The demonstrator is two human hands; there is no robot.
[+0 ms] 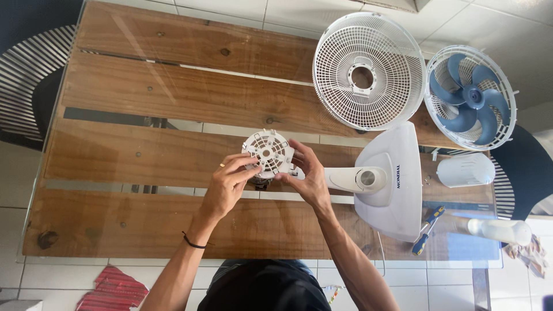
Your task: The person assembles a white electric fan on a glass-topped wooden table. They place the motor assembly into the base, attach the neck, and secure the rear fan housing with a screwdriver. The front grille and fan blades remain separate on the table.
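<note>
1. The motor housing (268, 152) is a round white plastic part with a hub in the middle, spokes running out to the rim, and open slots between them. Small tabs stick out around its edge. A darker part shows beneath it, too hidden to make out.
2. It is held just above the glass-topped wooden table (144, 103), near the middle, at the end of the white fan neck (345, 178).
3. The left hand (226, 184) grips the housing from its left side: the fingers (245, 164) are curled closed against the rim, thumb below. A ring sits on one finger and a dark band circles the wrist.
4. The right hand (308, 175) holds the housing's right side, its fingers (295, 151) partly bent and pressed to the rim.
5. The neck runs right into a white fan base (397, 201) lying on the table.
6. A white rear grille (368, 69), dish-shaped with a round hole at its centre, lies beyond the base and holds nothing.
7. A second white grille (489, 126) to the right cradles the blue fan blade (469, 101).
8. A white ribbed motor cover (465, 170) lies just right of the base.
9. A blue and yellow screwdriver (427, 229) rests beside the base's near edge.
10. A clear bottle (500, 230) lies at the table's right edge.
</note>
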